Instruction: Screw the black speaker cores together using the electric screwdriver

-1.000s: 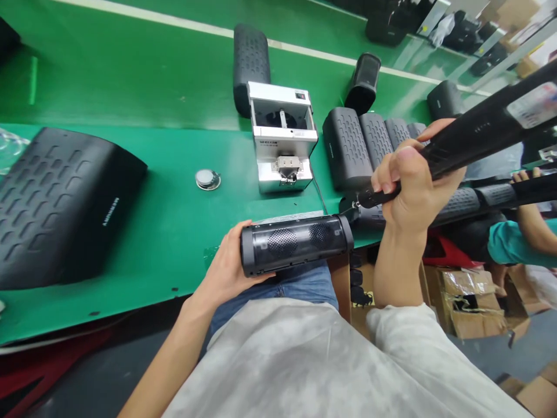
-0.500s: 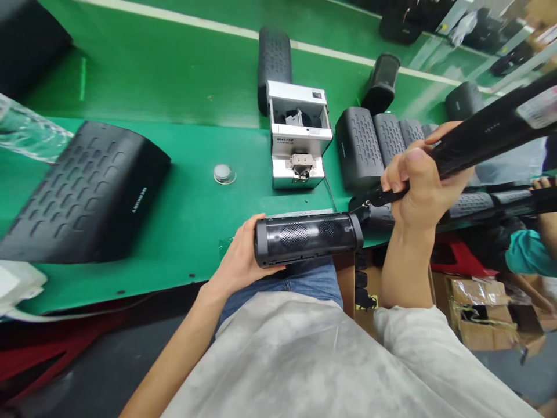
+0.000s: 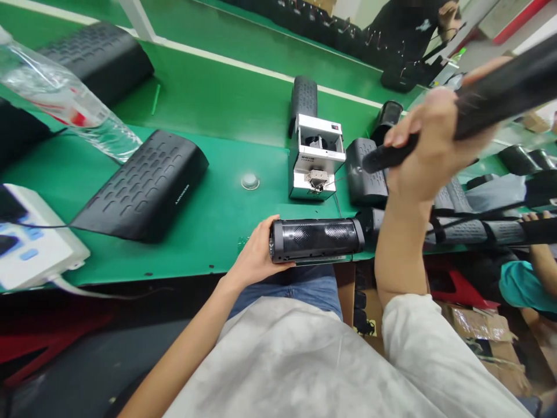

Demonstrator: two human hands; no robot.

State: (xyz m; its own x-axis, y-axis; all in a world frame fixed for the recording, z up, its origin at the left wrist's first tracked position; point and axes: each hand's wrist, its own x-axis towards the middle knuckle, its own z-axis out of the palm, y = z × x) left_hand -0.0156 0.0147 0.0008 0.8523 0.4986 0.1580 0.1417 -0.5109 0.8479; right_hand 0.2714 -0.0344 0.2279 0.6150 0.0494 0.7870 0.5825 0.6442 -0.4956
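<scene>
My left hand [image 3: 256,255] grips the left end of a black cylindrical speaker body [image 3: 321,239], which lies sideways at the bench's front edge. Its perforated grilles face up. Raised to the right, my right hand [image 3: 429,142] is closed around a black electric screwdriver [image 3: 509,90], blurred by motion. The driver's front end points left, apart from the speaker body; its tip is too blurred to make out. Just behind the speaker body stands a silver screw feeder [image 3: 319,162]. A small round dish [image 3: 250,182] sits to the feeder's left.
A large black speaker housing [image 3: 148,186], a plastic bottle [image 3: 82,107] and a white power strip [image 3: 41,241] occupy the left. More dark housings [image 3: 365,174] line the right. At far right, a co-worker's teal sleeve [image 3: 522,284] shows; another person [image 3: 409,35] is at the back.
My right hand has lifted the screwdriver upward and away from the speaker body's right end. The view has turned, bringing in more of the bottle and power strip. My left hand keeps its grip.
</scene>
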